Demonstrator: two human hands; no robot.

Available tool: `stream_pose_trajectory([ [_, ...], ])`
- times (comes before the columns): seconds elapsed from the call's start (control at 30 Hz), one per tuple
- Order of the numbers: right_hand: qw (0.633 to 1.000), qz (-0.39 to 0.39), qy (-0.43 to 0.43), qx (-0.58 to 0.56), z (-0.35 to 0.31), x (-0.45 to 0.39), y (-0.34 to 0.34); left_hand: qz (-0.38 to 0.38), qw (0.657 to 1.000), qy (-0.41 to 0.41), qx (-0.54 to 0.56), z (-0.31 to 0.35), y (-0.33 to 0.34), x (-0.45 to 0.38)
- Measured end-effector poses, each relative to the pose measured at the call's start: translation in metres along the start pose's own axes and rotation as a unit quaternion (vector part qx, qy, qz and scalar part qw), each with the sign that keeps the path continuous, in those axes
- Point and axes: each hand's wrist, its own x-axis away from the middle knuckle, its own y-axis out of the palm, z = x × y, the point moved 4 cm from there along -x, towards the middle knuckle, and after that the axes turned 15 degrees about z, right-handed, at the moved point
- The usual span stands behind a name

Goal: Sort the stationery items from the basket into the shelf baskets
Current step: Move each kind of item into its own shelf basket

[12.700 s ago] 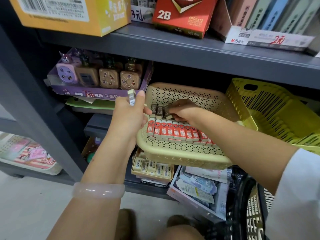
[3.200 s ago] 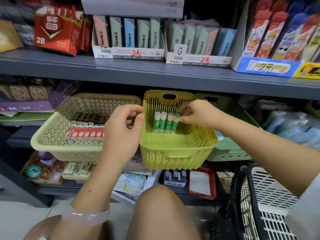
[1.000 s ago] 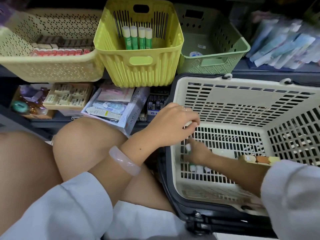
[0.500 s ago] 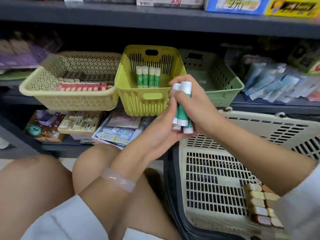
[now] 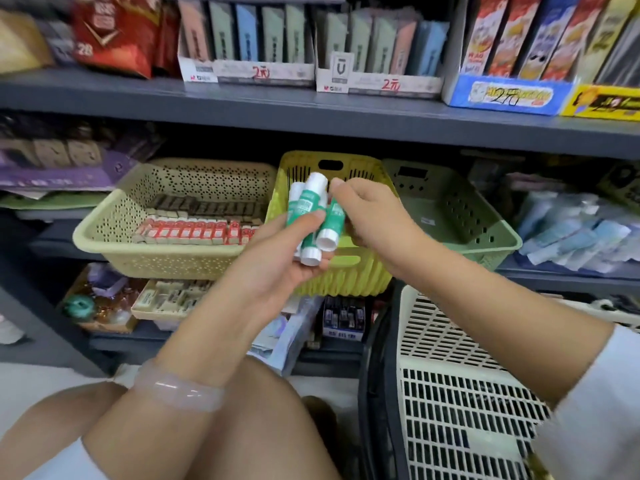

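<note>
My left hand (image 5: 277, 258) holds a bunch of green-and-white glue sticks (image 5: 307, 216) upright in front of the yellow shelf basket (image 5: 349, 271). My right hand (image 5: 374, 216) pinches one glue stick (image 5: 333, 221) out of that bunch, just above the yellow basket's front rim. A beige perforated basket (image 5: 162, 252) on the left holds rows of red-labelled and dark small boxes (image 5: 194, 232). To the right stands a green basket (image 5: 460, 216). The white shopping basket (image 5: 450, 393) with a black frame sits at the lower right; its contents are out of view.
A grey shelf (image 5: 311, 116) above carries boxes of stationery with price tags. The lower shelf holds small boxed items (image 5: 166, 299) and packets. Blue packets (image 5: 575, 230) lie at the right. My bare knees (image 5: 221, 427) fill the bottom of the view.
Both hands rose with the glue sticks from the white basket to the front of the yellow basket. The bunch passed into my left hand, and my right hand now pinches a single stick.
</note>
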Motion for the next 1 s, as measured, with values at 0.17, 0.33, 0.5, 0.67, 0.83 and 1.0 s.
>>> stream_pose_trajectory([
  [0.17,0.996,0.047,0.020,0.076,0.014,-0.047,-0.012,0.102,0.994,0.044,-0.012,0.025,-0.038,-0.027],
  [0.33,0.888,-0.075,-0.099,0.444,0.026,-0.089,-0.005,0.139,0.989,0.048,0.016,0.036,-0.066,-0.049],
  [0.5,0.779,-0.171,-0.063,0.600,0.045,-0.105,0.021,0.128,0.991,0.033,0.011,0.030,-0.073,-0.059],
  [0.67,0.793,-0.179,-0.007,0.583,0.060,-0.110,0.027,0.108,0.994,0.027,0.004,0.028,-0.077,-0.064],
  [0.83,0.807,-0.152,-0.017,0.571,0.065,-0.109,0.029,0.108,0.994,0.033,0.005,0.027,-0.076,-0.065],
  [1.0,0.803,-0.128,-0.030,0.581,0.050,-0.106,0.020,0.101,0.994,0.032,0.009,0.027,-0.074,-0.060],
])
